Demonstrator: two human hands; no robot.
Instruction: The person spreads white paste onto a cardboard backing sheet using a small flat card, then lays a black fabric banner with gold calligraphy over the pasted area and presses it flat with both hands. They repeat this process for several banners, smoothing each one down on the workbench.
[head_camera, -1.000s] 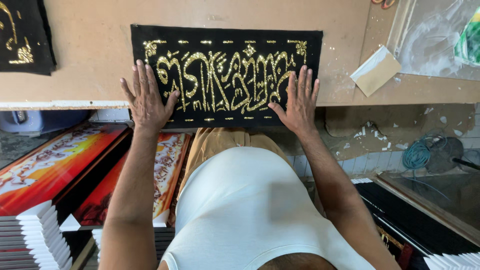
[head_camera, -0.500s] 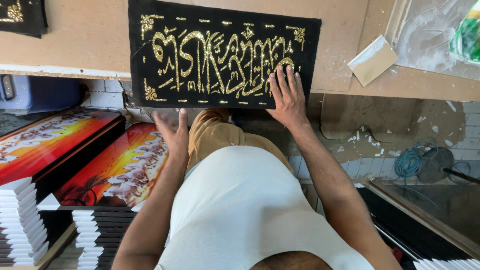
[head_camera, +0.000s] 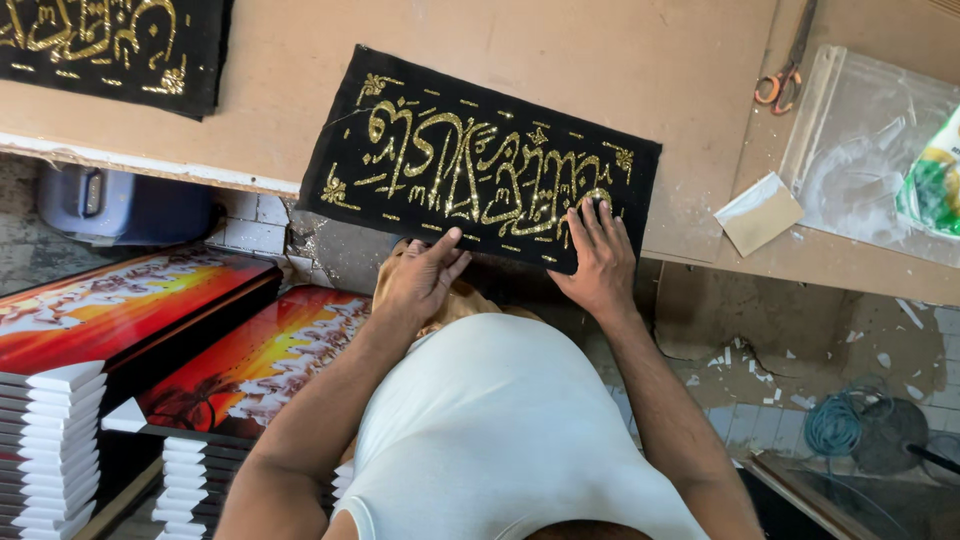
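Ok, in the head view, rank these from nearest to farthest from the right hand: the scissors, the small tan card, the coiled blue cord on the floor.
From the right hand:
1. Small tan card, on the board just to its right.
2. Scissors, farther up the board, upper right.
3. Coiled blue cord, down on the floor, lower right.

A black velvet panel (head_camera: 480, 160) with gold glitter script is lying flat and tilted on the brown tabletop, its near edge overhanging. Its lower right corner is sitting under the right fingers; its lower edge is meeting the left fingertips.
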